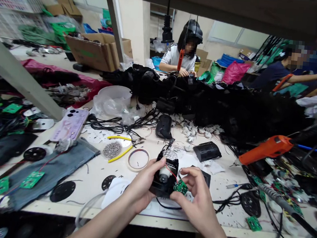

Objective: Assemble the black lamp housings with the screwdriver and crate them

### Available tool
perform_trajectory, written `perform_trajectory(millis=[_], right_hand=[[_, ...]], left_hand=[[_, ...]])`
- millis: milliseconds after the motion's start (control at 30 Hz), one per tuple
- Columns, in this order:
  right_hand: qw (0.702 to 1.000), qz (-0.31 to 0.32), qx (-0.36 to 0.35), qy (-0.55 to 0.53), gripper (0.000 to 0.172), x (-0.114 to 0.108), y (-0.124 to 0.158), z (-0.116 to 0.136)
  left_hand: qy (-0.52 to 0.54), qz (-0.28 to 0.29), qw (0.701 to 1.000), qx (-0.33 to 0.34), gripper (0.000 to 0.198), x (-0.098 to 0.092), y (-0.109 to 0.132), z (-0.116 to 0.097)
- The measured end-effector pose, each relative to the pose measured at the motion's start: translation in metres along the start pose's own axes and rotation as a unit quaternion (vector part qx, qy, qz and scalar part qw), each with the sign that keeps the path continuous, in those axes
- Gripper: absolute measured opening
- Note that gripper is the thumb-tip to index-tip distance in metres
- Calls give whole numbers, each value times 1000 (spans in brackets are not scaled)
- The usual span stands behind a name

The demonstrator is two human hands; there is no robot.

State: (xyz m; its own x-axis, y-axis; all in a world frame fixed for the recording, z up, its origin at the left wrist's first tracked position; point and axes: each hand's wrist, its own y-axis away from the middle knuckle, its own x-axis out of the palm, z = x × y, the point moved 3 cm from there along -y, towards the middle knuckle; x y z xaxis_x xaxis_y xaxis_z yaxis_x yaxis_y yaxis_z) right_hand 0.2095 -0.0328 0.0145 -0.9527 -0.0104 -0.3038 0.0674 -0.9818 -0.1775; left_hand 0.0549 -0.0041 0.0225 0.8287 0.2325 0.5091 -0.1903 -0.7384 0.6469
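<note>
Cluttered white tabletop [97, 173], workshop behind. Left hand [140, 188] grips small black plastic housing with a white motor inside [164, 175], held just above tabletop edge. Right hand [198, 197] pinches small round green circuit board [180, 187], red wire to the housing. Yellow-handled pliers [122, 145] well left.

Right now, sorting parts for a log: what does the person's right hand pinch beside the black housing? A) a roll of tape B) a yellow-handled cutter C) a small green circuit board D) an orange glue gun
C: the right hand pinches the small green circuit board, joined by a red wire to the black housing in the left hand.
</note>
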Motion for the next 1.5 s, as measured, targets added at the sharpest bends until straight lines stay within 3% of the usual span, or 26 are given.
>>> perform_trajectory(millis=[133, 367, 567, 867, 1300, 1500], right_hand=[[999, -5, 26, -24, 29, 2, -1, -2], [998, -22, -36, 56, 10, -5, -8, 7], [992, -8, -78, 100, 13, -5, -17, 14], [992, 42, -45, 112, 11, -1, -31, 8], [998, 39, -41, 25, 14, -6, -27, -1], [1000, 16, -20, 11, 15, -6, -30, 0]], left_hand=[[44, -7, 999, -29, 18, -2, -1, 2], [64, -2, 998, -22, 16, -7, 3, 3], [31, -8, 999, -32, 20, -5, 3, 5], [4, -11, 1000, -21, 23, 1, 5, 7], [16, -27, 997, -75, 20, 12, 7, 9], [16, -22, 998, -56, 21, 15, 9, 5]])
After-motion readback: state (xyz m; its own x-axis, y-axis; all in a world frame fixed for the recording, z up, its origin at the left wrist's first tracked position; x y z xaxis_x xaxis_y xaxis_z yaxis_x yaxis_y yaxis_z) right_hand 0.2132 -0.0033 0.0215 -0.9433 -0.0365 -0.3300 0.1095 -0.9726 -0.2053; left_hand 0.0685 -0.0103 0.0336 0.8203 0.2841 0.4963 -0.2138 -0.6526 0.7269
